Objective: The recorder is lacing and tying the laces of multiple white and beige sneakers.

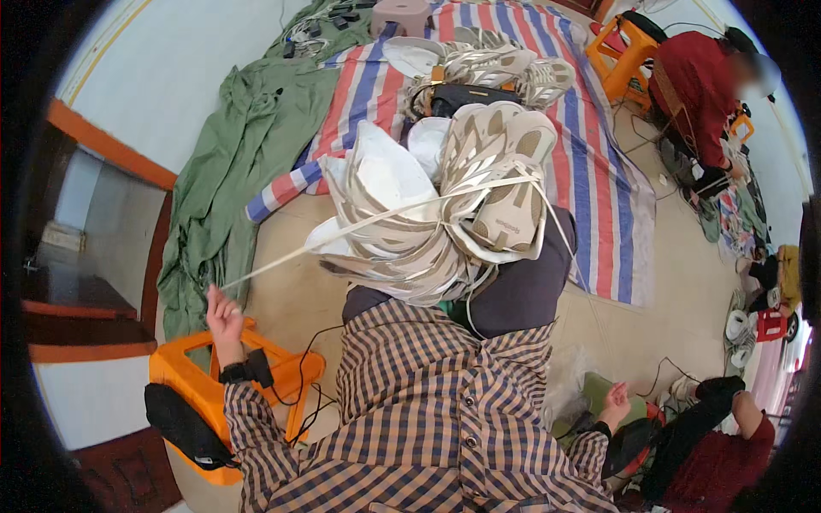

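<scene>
A bundle of beige and white shoe uppers (pixel 385 227) rests over my knees, several nested into one another. A pale cord (pixel 368 224) runs across it, wound round the upper at the right end. My left hand (pixel 224 318), out at the left, is closed on the cord's end and holds it taut. My right hand (pixel 616 403) is low at the right, well apart from the bundle, with its fingers curled. A thin strand (pixel 560 231) hangs from the bundle's right side toward that hand; whether the fingers grip it, I cannot tell.
More shoe uppers (pixel 492 64) and a black bag (pixel 475 100) lie on the striped sheet (pixel 611 231) ahead. Green cloth (pixel 248 145) spreads at the left. An orange stool (pixel 295 368) stands by my left arm. A person in red (pixel 697 90) works at the far right; another sits at the lower right.
</scene>
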Demonstrator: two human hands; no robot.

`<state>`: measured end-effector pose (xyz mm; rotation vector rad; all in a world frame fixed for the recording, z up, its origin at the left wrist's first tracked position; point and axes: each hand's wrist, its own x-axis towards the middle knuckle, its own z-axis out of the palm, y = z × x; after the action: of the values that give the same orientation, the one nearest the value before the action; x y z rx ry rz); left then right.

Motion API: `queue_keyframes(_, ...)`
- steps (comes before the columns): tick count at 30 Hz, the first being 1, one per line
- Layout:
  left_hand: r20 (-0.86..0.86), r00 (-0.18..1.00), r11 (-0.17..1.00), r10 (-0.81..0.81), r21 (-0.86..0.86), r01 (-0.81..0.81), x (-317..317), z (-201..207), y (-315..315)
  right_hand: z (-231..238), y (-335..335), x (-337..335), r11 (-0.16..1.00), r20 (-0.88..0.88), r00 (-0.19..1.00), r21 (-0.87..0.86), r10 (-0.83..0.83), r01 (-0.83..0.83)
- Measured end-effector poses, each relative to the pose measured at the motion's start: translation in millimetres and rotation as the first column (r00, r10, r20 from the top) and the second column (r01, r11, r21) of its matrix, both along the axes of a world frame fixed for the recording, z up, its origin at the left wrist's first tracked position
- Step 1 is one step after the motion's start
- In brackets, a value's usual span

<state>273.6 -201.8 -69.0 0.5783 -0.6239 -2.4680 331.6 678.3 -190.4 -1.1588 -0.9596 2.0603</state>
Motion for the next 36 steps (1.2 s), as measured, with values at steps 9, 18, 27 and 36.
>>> queue_keyframes(9, 0.22, 0.951, 0.976, 0.217, -0.032, -0.215, 102.2, -47.1, -87.7, -80.4, 21.6, 45.0, 0.871, 0.133, 0.926, -0.315, -0.352, 0.376)
queue_keyframes(18, 0.446, 0.886, 0.943, 0.126, -0.332, 0.033, -19.9, -22.0, -23.0, 45.6, -94.0, -145.3, 0.845, 0.347, 0.84, 0.193, 0.417, -0.499)
queue_keyframes(27, 0.519, 0.808, 0.426, -0.278, -0.687, 0.588, -136.1, 113.8, 181.5, 201.9, -265.8, -300.2, 0.283, 0.277, 0.555, 0.636, 0.784, -0.718)
queue_keyframes(36, 0.468, 0.854, -0.5, -0.227, -0.809, 0.311, -174.0, 168.7, 335.7, 201.1, -294.8, -338.0, 0.101, 0.259, 0.537, 0.829, 0.803, -0.551)
